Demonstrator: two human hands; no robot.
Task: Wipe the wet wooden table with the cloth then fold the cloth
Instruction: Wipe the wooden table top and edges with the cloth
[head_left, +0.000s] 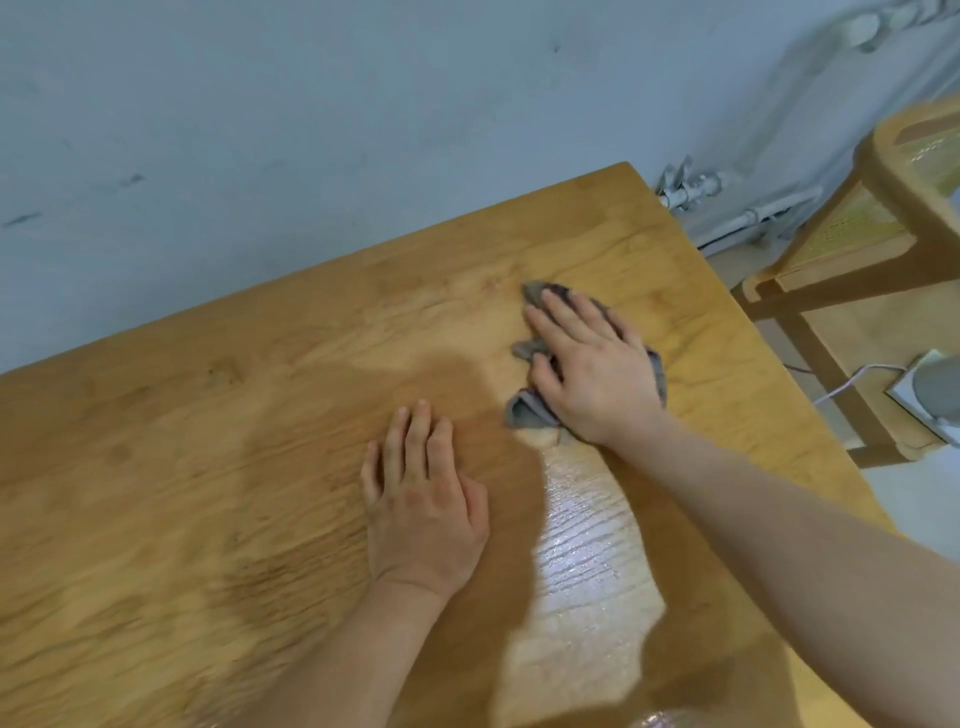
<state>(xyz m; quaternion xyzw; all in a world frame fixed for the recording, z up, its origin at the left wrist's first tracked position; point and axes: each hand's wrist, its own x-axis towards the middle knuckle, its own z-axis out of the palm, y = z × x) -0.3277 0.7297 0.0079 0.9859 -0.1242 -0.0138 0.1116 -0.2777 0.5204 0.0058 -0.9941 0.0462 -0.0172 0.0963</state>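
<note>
The wooden table (208, 467) (wet, glossy patch near right) bears a crumpled grey cloth (527, 410) far right, with the left hand (423, 499) flat beside it.

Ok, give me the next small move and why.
Probably draw the right hand and cloth back toward you over the wet patch: the hand presses the cloth flat just beyond that glossy streak.

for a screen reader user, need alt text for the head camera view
A person's right hand presses a crumpled grey cloth onto a wooden table, while the left hand rests flat on the wood beside it. A wet glossy patch shines nearer the camera; a wooden chair stands at right.
</note>
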